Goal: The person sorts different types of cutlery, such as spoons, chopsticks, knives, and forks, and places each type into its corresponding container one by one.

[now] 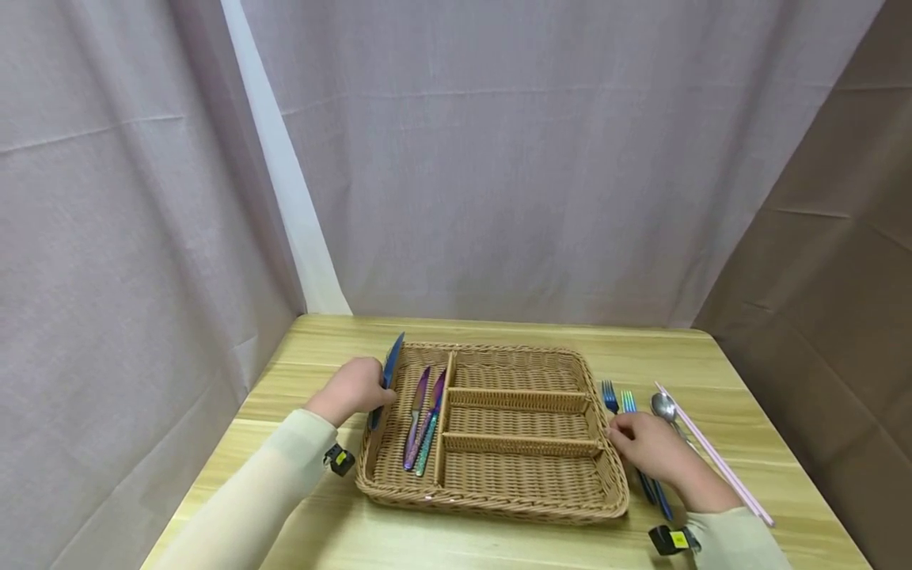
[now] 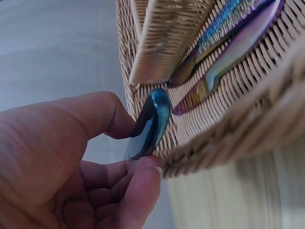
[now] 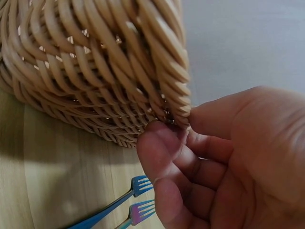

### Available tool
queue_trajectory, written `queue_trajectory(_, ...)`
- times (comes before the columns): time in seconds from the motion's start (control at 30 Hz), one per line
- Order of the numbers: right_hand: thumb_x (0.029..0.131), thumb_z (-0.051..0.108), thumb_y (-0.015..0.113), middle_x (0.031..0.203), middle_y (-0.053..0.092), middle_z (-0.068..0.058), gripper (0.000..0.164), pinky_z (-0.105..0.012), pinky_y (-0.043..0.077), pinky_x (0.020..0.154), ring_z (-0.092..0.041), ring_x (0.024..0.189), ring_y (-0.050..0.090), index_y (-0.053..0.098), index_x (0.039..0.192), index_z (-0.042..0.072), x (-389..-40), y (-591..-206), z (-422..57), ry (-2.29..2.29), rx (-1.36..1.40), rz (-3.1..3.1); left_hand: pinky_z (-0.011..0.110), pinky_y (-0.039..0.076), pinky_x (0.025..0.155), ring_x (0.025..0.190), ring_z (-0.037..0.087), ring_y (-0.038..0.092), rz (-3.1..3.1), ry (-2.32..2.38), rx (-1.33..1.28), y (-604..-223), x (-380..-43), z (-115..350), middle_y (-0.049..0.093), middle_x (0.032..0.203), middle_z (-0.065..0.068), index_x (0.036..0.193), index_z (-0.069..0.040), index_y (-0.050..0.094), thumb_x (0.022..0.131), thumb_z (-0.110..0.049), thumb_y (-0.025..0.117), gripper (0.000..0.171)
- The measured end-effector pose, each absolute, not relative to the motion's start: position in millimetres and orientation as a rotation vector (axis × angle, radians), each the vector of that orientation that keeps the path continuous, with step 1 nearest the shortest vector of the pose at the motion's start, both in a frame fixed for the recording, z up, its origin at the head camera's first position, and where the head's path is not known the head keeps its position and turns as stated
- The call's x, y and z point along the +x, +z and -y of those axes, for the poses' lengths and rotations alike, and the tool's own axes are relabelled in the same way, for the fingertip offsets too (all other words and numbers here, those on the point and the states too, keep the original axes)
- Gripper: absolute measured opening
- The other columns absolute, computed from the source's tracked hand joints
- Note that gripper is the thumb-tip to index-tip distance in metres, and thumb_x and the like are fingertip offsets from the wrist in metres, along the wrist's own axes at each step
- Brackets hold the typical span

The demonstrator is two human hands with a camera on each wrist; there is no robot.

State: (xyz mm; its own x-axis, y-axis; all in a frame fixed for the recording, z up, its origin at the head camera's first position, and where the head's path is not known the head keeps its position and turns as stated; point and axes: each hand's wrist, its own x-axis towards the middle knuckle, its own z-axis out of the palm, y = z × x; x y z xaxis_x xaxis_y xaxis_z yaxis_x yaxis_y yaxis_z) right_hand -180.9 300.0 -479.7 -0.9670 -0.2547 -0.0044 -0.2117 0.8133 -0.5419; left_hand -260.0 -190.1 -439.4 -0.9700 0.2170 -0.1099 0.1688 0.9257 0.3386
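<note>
My left hand (image 1: 354,389) pinches a dark blue knife (image 1: 391,361) between thumb and fingers, its blade pointing up and away. It is over the left wall of a wicker basket (image 1: 513,507); the left wrist view shows the blue knife (image 2: 159,107) end-on. Inside the basket's long left compartment lie two iridescent knives, a purple one (image 1: 416,419) and one with a glittery green handle (image 1: 426,447). At the basket's right rim (image 3: 174,62), my right hand (image 1: 650,448) grips the edge, thumb on the rim and fingers curled against the outer side.
Right of the basket lie a blue fork (image 1: 609,394), an iridescent fork (image 1: 628,401), a silver spoon (image 1: 664,407) and pink chopsticks (image 1: 723,467). Dividers (image 1: 520,445) split the basket's right part into three compartments. Grey curtains (image 1: 499,198) hang behind the wooden table (image 1: 641,339).
</note>
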Motion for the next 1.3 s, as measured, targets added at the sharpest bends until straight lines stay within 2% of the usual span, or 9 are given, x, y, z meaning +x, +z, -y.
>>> queue_trajectory(0.13, 0.111, 0.016, 0.062, 0.068, 0.051, 0.004, 0.035, -0.032, 0.039, 0.056, -0.015, 0.059, 0.046, 0.056, 0.077, 0.017, -180.3, -480.6, -300.4, -0.869, -0.363, -2.903, 0.03, 0.036, 0.051, 0.047, 0.011, 0.031, -2.916, 0.49, 0.313, -439.4, -258.7, 183.2, 0.033, 0.05, -0.008, 0.057, -0.018, 0.042, 0.094, -0.024, 0.082, 0.055)
queue_trajectory(0.47, 0.112, 0.017, 0.061, 0.069, 0.052, 0.003, 0.032, -0.033, 0.04, 0.057, -0.016, 0.06, 0.047, 0.059, 0.08, 0.016, -180.7, -480.8, -300.8, -0.868, -0.355, -2.894, 0.029, 0.035, 0.049, 0.046, 0.011, 0.031, -2.879, 0.514, 0.298, -443.3, -253.0, 176.6, 0.034, 0.049, -0.007, 0.058, -0.018, 0.045, 0.096, -0.023, 0.082, 0.053)
queue_trajectory(0.83, 0.111, 0.015, 0.061, 0.068, 0.051, 0.003, 0.034, -0.033, 0.04, 0.057, -0.016, 0.059, 0.047, 0.056, 0.078, 0.016, -180.9, -478.6, -299.8, -0.864, -0.358, -2.903, 0.028, 0.038, 0.047, 0.042, 0.01, 0.033, -2.812, 0.477, 0.312, -443.3, -248.4, 166.2, 0.037, 0.046, -0.009, 0.056, -0.019, 0.047, 0.095, -0.021, 0.085, 0.055)
queue_trajectory(1.3, 0.111, 0.015, 0.061, 0.069, 0.053, 0.003, 0.033, -0.034, 0.041, 0.057, -0.016, 0.059, 0.048, 0.057, 0.078, 0.016, -181.5, -479.4, -300.2, -0.863, -0.349, -2.899, 0.03, 0.048, 0.055, 0.043, 0.012, 0.046, -2.78, 0.416, 0.359, -445.4, -248.8, 159.1, 0.05, 0.048, -0.006, 0.059, -0.016, 0.056, 0.095, -0.019, 0.087, 0.048)
